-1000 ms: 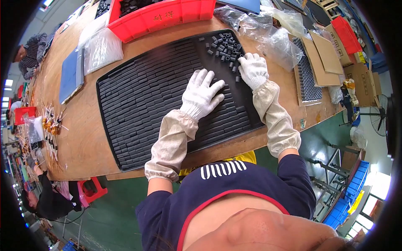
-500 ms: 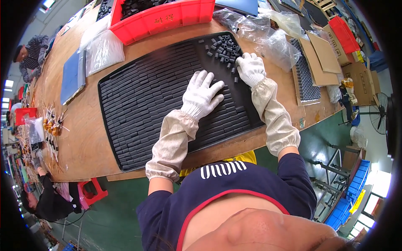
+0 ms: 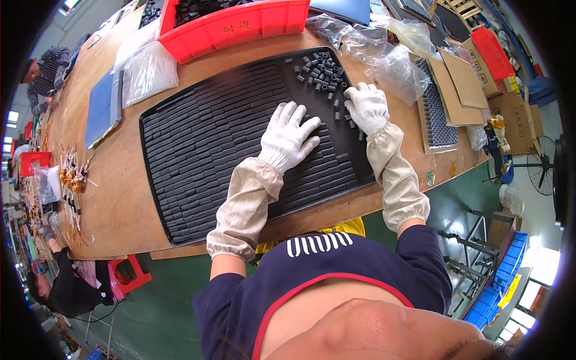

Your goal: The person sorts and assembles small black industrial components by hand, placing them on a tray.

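A wide black tray (image 3: 345,147) lies on the table in front of me. Tight rows of short black tubes (image 3: 204,150) fill its left and middle, while loose black tubes (image 3: 327,73) are heaped in its far right corner. My left hand (image 3: 288,135), in a white knit glove, rests on the rows with its fingers spread. At the tray's right edge is my right hand (image 3: 367,108), gloved too, its fingers curled downward beside the loose tubes. Several tubes lie just left of and below it. Whatever its fingertips hold is hidden.
A red bin (image 3: 240,30) of black pieces stands behind the tray. Clear plastic bags (image 3: 396,69) and cardboard sheets (image 3: 462,81) lie to the right. A blue flat panel (image 3: 103,111) and a plastic-wrapped pack (image 3: 150,75) sit left. Another person (image 3: 45,75) is at the far left.
My right hand has shifted slightly right and nearer along the tray's edge. More loose tubes now lie spread toward me beside it. The left hand stays in place.
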{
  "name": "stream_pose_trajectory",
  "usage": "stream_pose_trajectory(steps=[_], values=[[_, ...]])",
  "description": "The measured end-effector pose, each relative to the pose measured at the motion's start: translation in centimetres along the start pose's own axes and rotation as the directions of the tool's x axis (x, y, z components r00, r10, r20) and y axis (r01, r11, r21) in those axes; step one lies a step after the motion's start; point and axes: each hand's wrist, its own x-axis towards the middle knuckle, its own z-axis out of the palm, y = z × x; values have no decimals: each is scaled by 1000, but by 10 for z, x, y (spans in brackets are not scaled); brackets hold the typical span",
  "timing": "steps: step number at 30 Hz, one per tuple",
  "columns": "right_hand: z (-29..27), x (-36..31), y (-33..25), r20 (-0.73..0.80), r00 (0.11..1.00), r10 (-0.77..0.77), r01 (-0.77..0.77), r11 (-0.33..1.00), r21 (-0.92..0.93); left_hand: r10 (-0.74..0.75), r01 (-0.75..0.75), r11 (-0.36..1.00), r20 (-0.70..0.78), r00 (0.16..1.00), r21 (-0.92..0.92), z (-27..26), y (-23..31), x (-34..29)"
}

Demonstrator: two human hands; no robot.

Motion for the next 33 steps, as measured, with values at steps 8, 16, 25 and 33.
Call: stream_pose_trajectory(steps=[8, 16, 25, 33], values=[[0, 17, 1, 182, 983, 36, -30, 999, -35, -7, 7, 1000, 21, 1000, -5, 0, 2, 1], [-5, 19, 11, 121, 984, 132, -151, 974, 167, -8, 8, 1000, 37, 999, -1, 0, 0, 0], [-28, -19, -38, 197, 978, 72, -209, 286, 935, -216, 119, 880, -165, 962, -459, -27, 11, 10], [-35, -28, -64, -35, 997, -64, 60, 463, 884, -192, 614, -97, 621, 760, -783, -43, 4, 6]])
